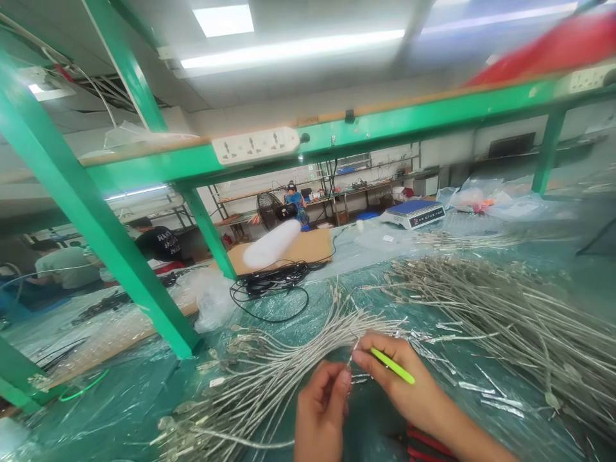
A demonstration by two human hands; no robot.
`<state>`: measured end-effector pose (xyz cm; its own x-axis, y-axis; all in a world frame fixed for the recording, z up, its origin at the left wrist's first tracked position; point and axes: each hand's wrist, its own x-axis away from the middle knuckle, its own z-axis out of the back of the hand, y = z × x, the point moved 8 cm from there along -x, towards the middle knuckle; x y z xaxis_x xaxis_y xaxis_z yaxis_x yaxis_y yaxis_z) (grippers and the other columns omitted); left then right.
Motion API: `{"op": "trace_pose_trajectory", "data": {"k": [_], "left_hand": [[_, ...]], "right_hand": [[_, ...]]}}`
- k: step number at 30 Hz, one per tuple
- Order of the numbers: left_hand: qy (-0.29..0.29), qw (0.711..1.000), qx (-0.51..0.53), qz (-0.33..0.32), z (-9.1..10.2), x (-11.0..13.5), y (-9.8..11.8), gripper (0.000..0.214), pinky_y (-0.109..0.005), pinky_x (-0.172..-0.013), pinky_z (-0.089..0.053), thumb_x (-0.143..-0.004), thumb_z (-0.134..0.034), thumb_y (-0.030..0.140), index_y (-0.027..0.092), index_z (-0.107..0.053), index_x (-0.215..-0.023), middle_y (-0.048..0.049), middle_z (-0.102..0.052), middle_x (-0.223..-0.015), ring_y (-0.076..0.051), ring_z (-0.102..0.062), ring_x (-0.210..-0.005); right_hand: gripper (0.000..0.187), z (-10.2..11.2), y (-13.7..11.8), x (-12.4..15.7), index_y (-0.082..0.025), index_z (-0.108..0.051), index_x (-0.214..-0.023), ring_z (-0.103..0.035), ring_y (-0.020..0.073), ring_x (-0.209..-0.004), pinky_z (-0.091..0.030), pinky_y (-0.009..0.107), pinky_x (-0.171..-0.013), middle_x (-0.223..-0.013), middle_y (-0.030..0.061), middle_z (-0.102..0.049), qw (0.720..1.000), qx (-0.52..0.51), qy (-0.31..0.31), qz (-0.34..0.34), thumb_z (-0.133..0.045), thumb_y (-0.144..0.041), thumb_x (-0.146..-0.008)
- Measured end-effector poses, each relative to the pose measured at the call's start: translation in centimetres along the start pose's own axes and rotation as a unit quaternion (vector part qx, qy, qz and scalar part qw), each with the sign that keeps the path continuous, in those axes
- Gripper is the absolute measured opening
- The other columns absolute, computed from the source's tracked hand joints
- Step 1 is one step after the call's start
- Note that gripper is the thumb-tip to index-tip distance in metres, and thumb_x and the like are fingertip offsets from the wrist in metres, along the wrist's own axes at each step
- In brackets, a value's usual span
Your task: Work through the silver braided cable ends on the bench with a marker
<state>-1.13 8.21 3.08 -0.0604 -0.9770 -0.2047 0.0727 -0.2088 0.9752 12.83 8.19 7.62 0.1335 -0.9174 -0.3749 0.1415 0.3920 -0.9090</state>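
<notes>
In the lower middle of the head view, my left hand (325, 401) is closed, thumb and forefinger pinching the end of a silvery-grey cable (269, 444). Close beside it my right hand (397, 366) is closed too, its fingertips at the same cable end. A slim yellow-green tool (393, 366) sticks out of the right hand; its working end is hidden by the fingers, so its kind cannot be made out. Behind both hands lies a bundle of similar cables (308, 346) with pale connectors. Small silvery foil scraps (503, 404) are scattered to the right.
A larger heap of cables (491, 301) covers the right side. Farther back stand a digital scale (414, 213), coiled black cable (279, 279) and a white roll (272, 244). Green frame posts (158, 314) rise at the left, below a power strip (255, 146). Other people sit in the background.
</notes>
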Motion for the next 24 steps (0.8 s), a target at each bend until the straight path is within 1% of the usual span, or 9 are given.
{"op": "trace_pose_trajectory", "data": {"k": [5,8,11,13,17,20,22,24], "left_hand": [[-0.049,0.998,0.015,0.023,-0.4,-0.2,-0.3,0.031,-0.022,-0.044,-0.033,-0.084,-0.058,0.044,0.015,-0.066,-0.081,0.0016,-0.052,-0.059,-0.010,-0.043,-0.047],[-0.058,0.997,0.033,0.034,-0.5,-0.2,-0.5,0.033,-0.022,-0.044,-0.033,-0.083,-0.059,0.046,0.014,-0.066,-0.081,0.0014,-0.053,-0.058,-0.010,-0.043,-0.046],[-0.035,0.999,0.031,0.026,-0.2,-0.2,-0.3,0.030,-0.021,-0.043,-0.032,-0.080,-0.063,0.044,0.014,-0.064,-0.078,0.0032,-0.050,-0.057,-0.010,-0.042,-0.047],[-0.011,1.000,0.025,0.012,0.1,-0.1,0.1,0.026,-0.021,-0.046,-0.034,-0.078,-0.066,0.041,0.015,-0.063,-0.077,0.0046,-0.049,-0.057,-0.010,-0.042,-0.049],[0.027,0.999,-0.006,-0.019,0.5,0.2,0.8,0.017,-0.023,-0.059,-0.040,-0.077,-0.069,0.033,0.017,-0.062,-0.075,0.0025,-0.055,-0.066,-0.014,-0.048,-0.061],[0.059,0.996,-0.041,-0.048,0.7,0.4,1.2,0.014,-0.024,-0.060,-0.040,-0.077,-0.068,0.029,0.018,-0.061,-0.072,0.0031,-0.053,-0.065,-0.015,-0.049,-0.062],[0.068,0.994,-0.055,-0.064,0.6,0.4,1.2,0.014,-0.023,-0.059,-0.040,-0.077,-0.068,0.029,0.018,-0.061,-0.071,0.0034,-0.052,-0.065,-0.015,-0.048,-0.061],[0.061,0.994,-0.060,-0.070,0.4,0.4,1.0,0.014,-0.024,-0.060,-0.040,-0.079,-0.066,0.030,0.019,-0.062,-0.073,0.0024,-0.053,-0.066,-0.016,-0.050,-0.062]], "right_hand": [[0.023,0.0,-0.2,0.1,-0.019,-0.053,-0.067,-0.046,0.0130,-0.064,-0.037,0.023,-0.061,-0.066,-0.0042,-0.048,1.000,-0.009,0.003,-0.001,-0.055,-0.026,-0.089],[0.024,-0.1,-0.3,0.0,-0.018,-0.054,-0.066,-0.048,0.0130,-0.064,-0.037,0.022,-0.062,-0.065,-0.0040,-0.050,1.000,-0.012,0.003,-0.008,-0.055,-0.026,-0.088],[0.021,-0.1,-0.1,0.0,-0.018,-0.056,-0.068,-0.048,0.0132,-0.064,-0.037,0.022,-0.061,-0.066,-0.0038,-0.050,1.000,-0.005,0.010,-0.015,-0.056,-0.027,-0.087],[0.022,-0.3,0.2,0.1,-0.018,-0.055,-0.068,-0.045,0.0128,-0.063,-0.036,0.022,-0.060,-0.065,-0.0043,-0.048,1.000,0.001,0.012,-0.019,-0.056,-0.028,-0.088],[0.023,-0.7,1.0,0.2,-0.019,-0.051,-0.068,-0.042,0.0122,-0.060,-0.035,0.022,-0.058,-0.063,-0.0052,-0.045,0.999,0.016,0.023,-0.021,-0.053,-0.029,-0.089],[0.023,-0.8,1.2,0.3,-0.019,-0.049,-0.068,-0.042,0.0125,-0.061,-0.035,0.023,-0.058,-0.064,-0.0051,-0.045,0.999,0.022,0.028,-0.020,-0.053,-0.029,-0.089],[0.024,-0.7,1.2,0.4,-0.020,-0.048,-0.067,-0.043,0.0127,-0.062,-0.035,0.023,-0.059,-0.064,-0.0049,-0.045,0.999,0.029,0.034,-0.014,-0.053,-0.029,-0.089],[0.024,-0.6,0.8,0.5,-0.020,-0.048,-0.068,-0.044,0.0127,-0.062,-0.035,0.023,-0.059,-0.065,-0.0047,-0.046,0.998,0.046,0.039,0.001,-0.052,-0.028,-0.090]]}}
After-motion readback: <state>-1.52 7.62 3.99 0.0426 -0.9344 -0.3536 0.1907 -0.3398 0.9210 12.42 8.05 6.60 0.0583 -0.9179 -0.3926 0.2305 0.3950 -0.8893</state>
